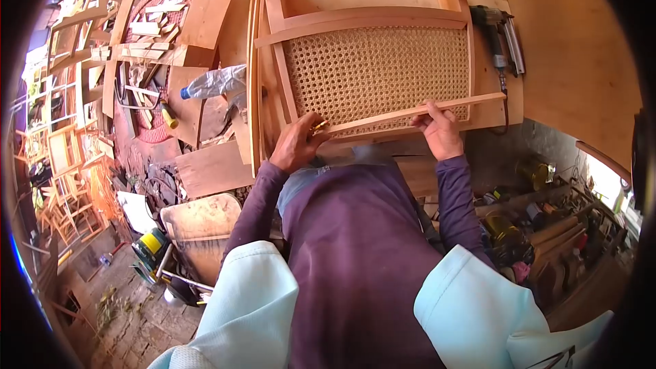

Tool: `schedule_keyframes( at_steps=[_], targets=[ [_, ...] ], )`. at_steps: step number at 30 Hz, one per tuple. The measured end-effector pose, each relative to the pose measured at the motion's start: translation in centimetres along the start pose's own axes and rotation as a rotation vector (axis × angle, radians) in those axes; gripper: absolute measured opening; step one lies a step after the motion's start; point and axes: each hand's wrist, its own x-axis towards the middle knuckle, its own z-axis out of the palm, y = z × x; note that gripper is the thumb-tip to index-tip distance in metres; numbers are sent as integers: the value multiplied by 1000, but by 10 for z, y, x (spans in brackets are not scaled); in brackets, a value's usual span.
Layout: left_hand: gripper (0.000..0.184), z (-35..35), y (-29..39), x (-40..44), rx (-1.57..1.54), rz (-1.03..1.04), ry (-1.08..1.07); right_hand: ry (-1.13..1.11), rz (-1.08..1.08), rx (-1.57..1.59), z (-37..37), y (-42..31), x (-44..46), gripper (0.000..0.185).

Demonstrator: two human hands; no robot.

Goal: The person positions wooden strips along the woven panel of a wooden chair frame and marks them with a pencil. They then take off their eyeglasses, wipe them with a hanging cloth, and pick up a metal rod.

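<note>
A wooden chair frame (372,19) lies on the workbench, with a woven cane panel (383,61) filling its lower opening. Across the near edge of the panel runs a thin wooden strip (383,117), tilted slightly up to the right. My right hand (441,131) pinches this strip right of its middle. At its left end, my left hand (297,142) is closed around a slim yellow-and-black item (320,125), too small to identify surely. The left fingertips are close to the strip's end; whether they touch it I cannot tell.
A pneumatic nailer (495,37) with its hose lies right of the frame. Left of the bench are a crumpled plastic bottle (215,83), wood offcuts (157,27) and a yellow-handled tool (169,116). Tools and clutter (547,225) crowd the lower right.
</note>
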Motion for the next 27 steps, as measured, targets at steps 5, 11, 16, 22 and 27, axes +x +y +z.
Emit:
schedule_keyframes(
  at_steps=[5, 11, 16, 22, 27],
  targets=[
    [19, 7, 9, -7, 328, 166, 178, 24, 362, -926, 3, -24, -14, 18],
    [21, 19, -2, -11, 449, 190, 180, -146, -712, -1447, 25, -3, -27, 20],
    [14, 3, 2, -7, 466, 191, 102, -321, -783, -1613, 19, 14, -10, 31],
    [7, -33, -6, 10, 552, 237, 24, -433, -807, -1569, 13, 23, -12, 26],
    [6, -41, -7, 15, 562, 304, -104, -420, -794, -1464, 12, 30, -11, 19]
  ],
)
